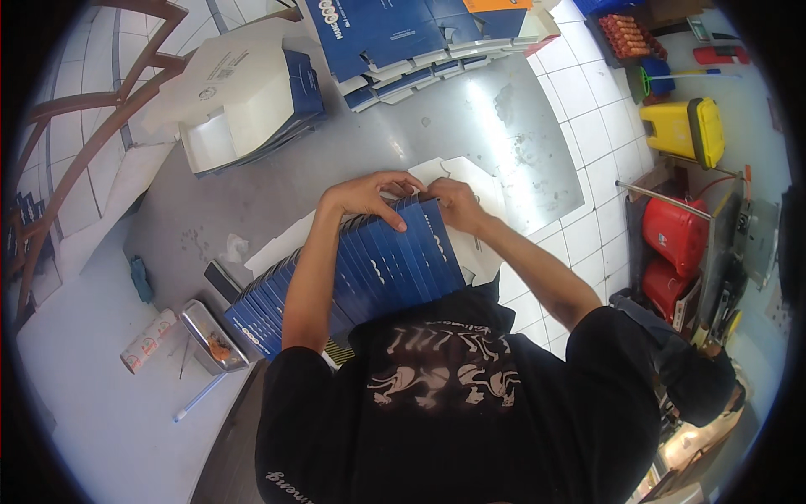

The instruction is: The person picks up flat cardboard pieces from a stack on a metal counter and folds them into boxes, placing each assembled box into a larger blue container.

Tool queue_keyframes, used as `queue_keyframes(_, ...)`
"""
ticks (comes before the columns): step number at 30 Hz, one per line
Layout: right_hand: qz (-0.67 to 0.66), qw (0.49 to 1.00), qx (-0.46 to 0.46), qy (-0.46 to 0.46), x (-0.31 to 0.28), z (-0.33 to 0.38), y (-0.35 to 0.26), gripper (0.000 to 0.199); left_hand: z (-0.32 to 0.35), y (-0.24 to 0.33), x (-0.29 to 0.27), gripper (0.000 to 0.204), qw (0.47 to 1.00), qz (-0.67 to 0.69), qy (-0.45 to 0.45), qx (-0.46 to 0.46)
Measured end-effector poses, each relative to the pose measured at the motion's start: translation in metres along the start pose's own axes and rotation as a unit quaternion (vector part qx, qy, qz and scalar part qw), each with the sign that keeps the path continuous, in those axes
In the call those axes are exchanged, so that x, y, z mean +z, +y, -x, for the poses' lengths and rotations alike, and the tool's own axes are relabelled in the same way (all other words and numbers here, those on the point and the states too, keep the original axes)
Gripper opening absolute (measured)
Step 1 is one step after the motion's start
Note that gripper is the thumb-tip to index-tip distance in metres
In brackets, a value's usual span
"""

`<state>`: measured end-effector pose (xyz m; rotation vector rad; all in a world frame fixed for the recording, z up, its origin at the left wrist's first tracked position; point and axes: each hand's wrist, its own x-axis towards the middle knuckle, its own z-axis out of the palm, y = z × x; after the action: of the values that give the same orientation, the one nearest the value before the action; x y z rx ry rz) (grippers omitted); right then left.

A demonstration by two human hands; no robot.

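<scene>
A long row of blue cardboard cartons [369,265], folded flat and standing packed side by side, lies slantwise in front of my chest. My left hand [365,197] curves over the far edge of the row near its right end, thumb on the blue edges and fingers bent toward the end cartons. At the far corner of the end carton, my right hand [453,204] has its fingers curled in on the edge; its fingertips are partly hidden. Under the row shows a pale cardboard sheet [478,189]. My left forearm covers part of the row.
Stacked blue cartons [386,38] and an opened white-lined carton [243,118] sit on the metal tabletop [369,134]. To the left are a metal tray [220,340] and a printed paper roll [149,340]. A yellow bin [688,130] and red containers [674,235] stand at right; another person [709,382] is lower right.
</scene>
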<state>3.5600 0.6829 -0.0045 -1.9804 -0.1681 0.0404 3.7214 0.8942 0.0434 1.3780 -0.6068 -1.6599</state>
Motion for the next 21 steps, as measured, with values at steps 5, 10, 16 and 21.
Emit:
queue_keyframes(5, -0.046, 0.977, -0.037, 0.206, 0.047, 0.000, 0.008, 0.047, 0.005, 0.012, 0.006, 0.099, 0.998, 0.015, 0.048, -0.038)
queue_keyframes(10, -0.268, 0.948, 0.134, 0.106, 0.060, -0.013, -0.006, 0.043, 0.003, -0.001, 0.001, 0.107, 0.998, 0.007, 0.057, -0.033)
queue_keyframes(16, -0.064, 0.996, 0.018, -0.066, 0.023, -0.036, -0.012, 0.042, 0.012, -0.020, 0.003, 0.111, 0.995, 0.026, 0.094, 0.003)
queue_keyframes(21, 0.212, 0.970, -0.112, 0.027, -0.049, -0.122, -0.071, 0.054, 0.010, -0.012, 0.004, 0.108, 0.995, 0.000, 0.097, -0.030)
